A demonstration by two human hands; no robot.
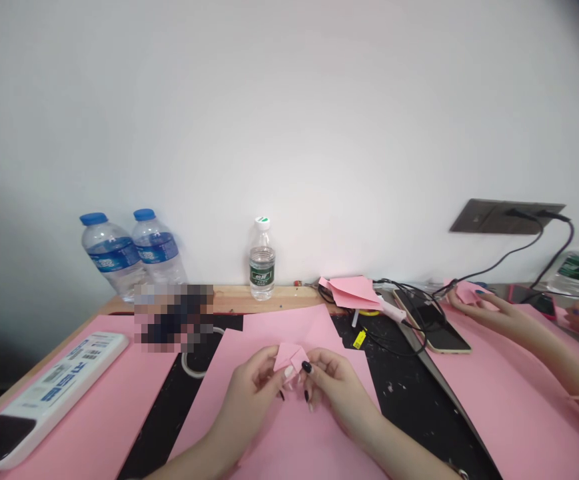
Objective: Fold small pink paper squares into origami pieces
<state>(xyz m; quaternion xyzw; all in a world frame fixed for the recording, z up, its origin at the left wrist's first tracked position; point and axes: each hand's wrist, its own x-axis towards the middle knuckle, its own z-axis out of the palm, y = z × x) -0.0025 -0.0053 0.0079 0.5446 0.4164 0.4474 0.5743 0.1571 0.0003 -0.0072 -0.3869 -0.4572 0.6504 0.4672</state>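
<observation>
A small folded piece of pink paper (290, 357) is held up between my two hands, above a large pink sheet (289, 440) on the table. My left hand (255, 383) pinches its left side, with the thumb on the front face. On the right side, my right hand (333, 381) grips the paper, its dark-nailed thumb pressing near the lower right edge. Crossing fold lines show on the face of the piece. The fingers behind it are partly hidden.
Two blue-capped bottles (156, 247) and a small bottle (262, 263) stand by the wall. A white device (69, 380) lies left. Right are folded pink paper (354, 292), cables, a phone (434, 323) and another person's hands (489, 310), one holding pink paper.
</observation>
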